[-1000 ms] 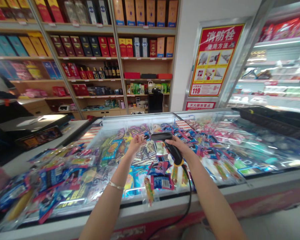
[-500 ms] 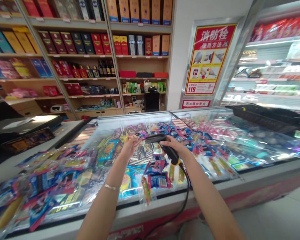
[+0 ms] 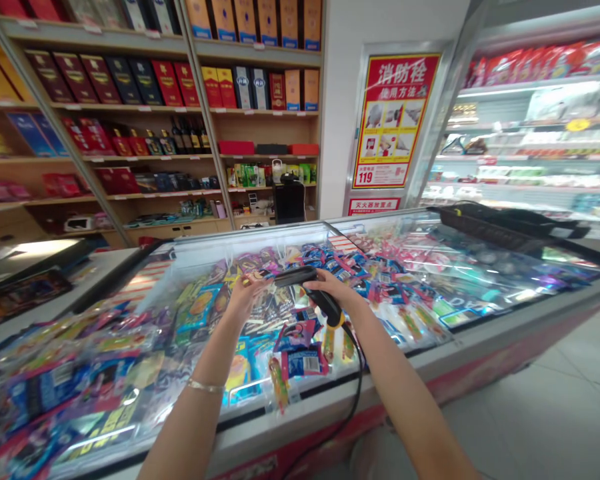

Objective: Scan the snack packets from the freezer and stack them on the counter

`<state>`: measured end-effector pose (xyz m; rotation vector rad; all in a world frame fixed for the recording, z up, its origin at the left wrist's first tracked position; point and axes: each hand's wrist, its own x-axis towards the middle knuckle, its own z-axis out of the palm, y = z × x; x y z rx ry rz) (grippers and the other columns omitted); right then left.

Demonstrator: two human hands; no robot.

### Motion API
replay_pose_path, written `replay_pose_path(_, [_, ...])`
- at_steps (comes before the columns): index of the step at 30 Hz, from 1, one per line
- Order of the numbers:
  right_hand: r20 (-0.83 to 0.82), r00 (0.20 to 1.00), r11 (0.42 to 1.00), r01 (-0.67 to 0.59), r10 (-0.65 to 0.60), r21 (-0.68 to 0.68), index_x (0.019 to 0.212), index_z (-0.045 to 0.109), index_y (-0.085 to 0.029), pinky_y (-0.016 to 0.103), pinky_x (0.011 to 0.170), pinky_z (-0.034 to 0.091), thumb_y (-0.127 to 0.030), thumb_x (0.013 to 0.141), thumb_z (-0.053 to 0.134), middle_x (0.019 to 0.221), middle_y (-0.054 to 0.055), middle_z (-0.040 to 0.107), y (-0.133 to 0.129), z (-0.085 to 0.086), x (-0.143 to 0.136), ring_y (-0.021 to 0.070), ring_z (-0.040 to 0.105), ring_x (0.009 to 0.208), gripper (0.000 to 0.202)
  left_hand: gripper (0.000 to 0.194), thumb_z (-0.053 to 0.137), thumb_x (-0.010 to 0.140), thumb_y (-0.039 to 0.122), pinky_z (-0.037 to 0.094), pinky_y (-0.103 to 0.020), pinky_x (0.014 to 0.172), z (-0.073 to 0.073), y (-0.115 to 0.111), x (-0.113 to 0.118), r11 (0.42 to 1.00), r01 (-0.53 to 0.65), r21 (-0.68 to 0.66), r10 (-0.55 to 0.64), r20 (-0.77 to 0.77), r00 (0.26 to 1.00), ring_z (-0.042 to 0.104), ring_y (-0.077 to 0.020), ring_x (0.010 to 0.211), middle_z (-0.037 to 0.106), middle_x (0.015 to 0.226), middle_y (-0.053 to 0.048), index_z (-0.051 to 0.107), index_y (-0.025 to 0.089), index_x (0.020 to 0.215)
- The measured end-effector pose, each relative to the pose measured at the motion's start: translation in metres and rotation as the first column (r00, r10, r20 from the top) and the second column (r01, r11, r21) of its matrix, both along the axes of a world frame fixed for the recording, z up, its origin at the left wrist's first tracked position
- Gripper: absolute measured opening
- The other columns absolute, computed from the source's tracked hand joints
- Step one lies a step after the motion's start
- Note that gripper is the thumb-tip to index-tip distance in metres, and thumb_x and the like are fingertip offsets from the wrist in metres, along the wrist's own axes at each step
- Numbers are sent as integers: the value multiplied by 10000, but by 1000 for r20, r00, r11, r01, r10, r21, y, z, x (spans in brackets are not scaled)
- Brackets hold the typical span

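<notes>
One right hand (image 3: 334,291): wrapped round the scanner (image 3: 298,275) by its handle.
Scanner: black, corded, raised above the packets (image 3: 297,335).
One left hand (image 3: 245,293): fingertips just beside the scanner's nose, seemingly nearer than a second ago; cannot tell whether anything is grasped. Two-handed work appears unbroken.
Barcoded packet (image 3: 303,362): on the freezer (image 3: 433,367), near side.
Hydrant poster (image 3: 397,120): shifted leftward as the view turned.

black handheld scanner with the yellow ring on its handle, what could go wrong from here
The black cord loops over the near edge of the pale-rimmed chest freezer, so it could snag and tug the scanner in the right hand. The long, clear-wrapped snack lies right by that edge and might get knocked off. The left hand is close to the scanner's front end and may block it.
</notes>
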<state>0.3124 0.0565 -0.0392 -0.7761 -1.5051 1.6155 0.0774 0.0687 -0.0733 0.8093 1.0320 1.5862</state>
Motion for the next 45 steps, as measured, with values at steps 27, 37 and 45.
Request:
replay_pose_path(27, [-55, 997, 998, 55, -54, 10, 940, 555, -183, 214, 418, 468, -364, 635, 775, 665, -18, 656, -7, 5, -1, 118, 604, 451, 417, 404, 663, 753, 256, 520, -441, 919, 12, -10, 5, 995, 21, -100, -6, 151, 988, 713, -224, 853, 697, 869, -25, 497, 251, 1121])
replay_pose_path(37, [-37, 999, 1000, 17, -16, 22, 968, 565, -187, 221, 425, 479, -361, 633, 780, 695, -20, 658, -7, 2, -4, 124, 614, 468, 434, 189, 548, 825, 273, 537, -310, 891, 22, -13, 12, 992, 64, -110, -38, 218, 975, 710, -181, 783, 715, 830, -65, 619, 167, 965])
replay_pose_path(45, [-80, 996, 998, 45, -42, 32, 922, 549, -196, 237, 467, 490, -357, 618, 795, 715, -22, 651, -8, -2, -14, 116, 605, 479, 424, 225, 576, 824, 349, 519, -320, 918, 11, -8, 15, 988, 82, -130, -49, 241, 969, 704, -188, 844, 714, 843, -65, 630, 180, 962])
